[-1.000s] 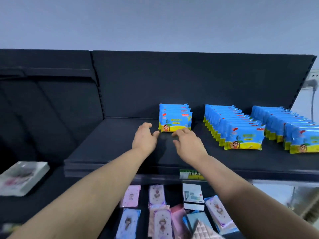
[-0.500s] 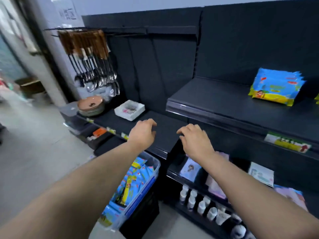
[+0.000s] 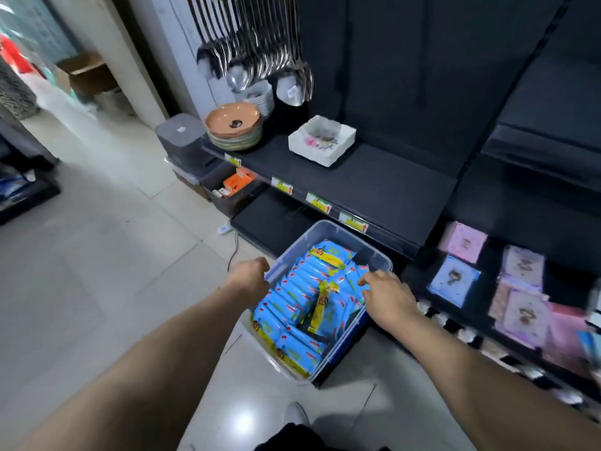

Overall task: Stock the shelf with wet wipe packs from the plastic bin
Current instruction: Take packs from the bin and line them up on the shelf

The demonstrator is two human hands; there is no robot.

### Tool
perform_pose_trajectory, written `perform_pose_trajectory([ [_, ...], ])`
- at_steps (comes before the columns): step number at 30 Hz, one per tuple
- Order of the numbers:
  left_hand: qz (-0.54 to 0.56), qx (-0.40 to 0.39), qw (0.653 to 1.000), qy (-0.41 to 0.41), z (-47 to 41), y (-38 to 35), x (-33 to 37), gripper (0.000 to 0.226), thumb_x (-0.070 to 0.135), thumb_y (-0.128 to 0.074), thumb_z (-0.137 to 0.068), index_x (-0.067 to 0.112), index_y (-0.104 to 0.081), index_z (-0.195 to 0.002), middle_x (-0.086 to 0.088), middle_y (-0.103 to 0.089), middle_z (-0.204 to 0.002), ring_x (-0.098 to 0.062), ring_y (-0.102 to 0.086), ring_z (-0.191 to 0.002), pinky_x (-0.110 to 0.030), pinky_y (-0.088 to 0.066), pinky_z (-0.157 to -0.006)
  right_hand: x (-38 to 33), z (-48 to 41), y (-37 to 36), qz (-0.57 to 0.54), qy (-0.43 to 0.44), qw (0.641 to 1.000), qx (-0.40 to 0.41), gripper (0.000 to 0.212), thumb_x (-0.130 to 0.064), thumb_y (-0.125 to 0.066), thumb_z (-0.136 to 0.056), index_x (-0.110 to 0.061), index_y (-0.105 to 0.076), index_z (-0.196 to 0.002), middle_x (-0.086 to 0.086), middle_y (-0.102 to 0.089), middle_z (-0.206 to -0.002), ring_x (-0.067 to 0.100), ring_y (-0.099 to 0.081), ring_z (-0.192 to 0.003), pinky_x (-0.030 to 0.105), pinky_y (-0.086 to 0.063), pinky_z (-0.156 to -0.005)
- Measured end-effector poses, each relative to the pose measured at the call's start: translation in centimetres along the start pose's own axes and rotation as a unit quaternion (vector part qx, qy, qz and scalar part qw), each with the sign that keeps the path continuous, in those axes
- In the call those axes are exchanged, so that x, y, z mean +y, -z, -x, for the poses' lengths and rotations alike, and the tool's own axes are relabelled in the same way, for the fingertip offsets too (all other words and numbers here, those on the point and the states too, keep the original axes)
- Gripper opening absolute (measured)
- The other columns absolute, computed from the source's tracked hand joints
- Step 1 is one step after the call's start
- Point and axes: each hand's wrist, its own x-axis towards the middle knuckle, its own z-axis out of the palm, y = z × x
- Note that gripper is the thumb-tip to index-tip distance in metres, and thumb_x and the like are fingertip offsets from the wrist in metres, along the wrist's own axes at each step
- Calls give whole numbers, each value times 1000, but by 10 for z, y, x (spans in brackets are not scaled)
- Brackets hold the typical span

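Nearby, hanging ladles (image 3: 257,60), stacked bowls (image 3: 234,126), white dish (image 3: 322,139) above plastic bin (image 3: 328,230).

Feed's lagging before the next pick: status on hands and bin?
Left hand empty, loosely curled by clear plastic bin rim. Right hand empty, over blue-and-yellow wet wipe packs. Bin well filled; nothing blocking.

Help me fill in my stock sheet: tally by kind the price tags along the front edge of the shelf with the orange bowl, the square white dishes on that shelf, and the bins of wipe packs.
price tags: 4
square white dishes: 1
bins: 1
Total: 6
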Motion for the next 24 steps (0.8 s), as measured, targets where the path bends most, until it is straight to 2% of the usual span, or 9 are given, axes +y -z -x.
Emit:
perform_pose_trajectory([
  [5, 6, -68, 998, -12, -25, -28, -9, 34, 24, -58, -89, 22, -55, -123, -4, -61, -124, -26, -56, -113, -29, -45, -88, -5, -2, -38, -10, -38, 998, -47, 30, -22, -44, -94, -29, -54, -122, -1, -53, -127, 21, -44, -121, 35, -41, -97],
  [9, 7, -118, 992, -52, -40, -56, 15, 43, 24, -55, -93, 21, -47, -135, -3, -54, -135, -25, -53, -121, -32, -46, -94, 5, -2, -52, -37, -70, 995, -61, 27, -26, -49, -94, -27, -57, -120, 0, -55, -120, 23, -49, -117, 35, -43, -96],
  [11, 16, -142, 988, -58, -49, -70, 26, 45, 19, -53, -93, 22, -45, -137, -4, -52, -138, -25, -53, -120, -32, -47, -91, 15, -6, -57, -55, -86, 992, -68, 26, -25, -51, -92, -26, -59, -117, 1, -56, -117, 23, -50, -116, 35, -44, -95],
  [16, 15, -184, 982, -48, -67, -94, 49, 44, 13, -48, -92, 23, -45, -135, -10, -57, -127, -32, -61, -105, -37, -53, -82, 38, -24, -65, -80, -109, 988, -79, 25, -21, -52, -91, -26, -60, -113, 0, -58, -115, 22, -51, -115, 36, -44, -96],
  [19, -9, -201, 978, -48, -83, -107, 63, 45, 13, -48, -94, 22, -42, -138, -10, -55, -129, -31, -56, -112, -35, -48, -80, 47, -38, -72, -88, -110, 985, -97, 26, -20, -50, -91, -26, -59, -115, 0, -58, -116, 22, -50, -117, 36, -43, -96],
  [22, -28, -209, 976, -44, -105, -121, 80, 44, 8, -46, -93, 22, -44, -135, -11, -57, -124, -30, -57, -107, -35, -45, -72, 59, -50, -78, -114, -107, 981, -111, 30, -16, -47, -90, -24, -60, -116, 0, -58, -117, 21, -50, -116, 33, -42, -94],
  [24, -38, -210, 976, -33, -116, -127, 92, 46, 7, -45, -92, 23, -43, -135, -11, -56, -122, -31, -58, -106, -36, -45, -73, 67, -55, -81, -138, -102, 979, -112, 28, -16, -47, -91, -25, -61, -113, -3, -59, -117, 19, -51, -115, 33, -42, -93],
])
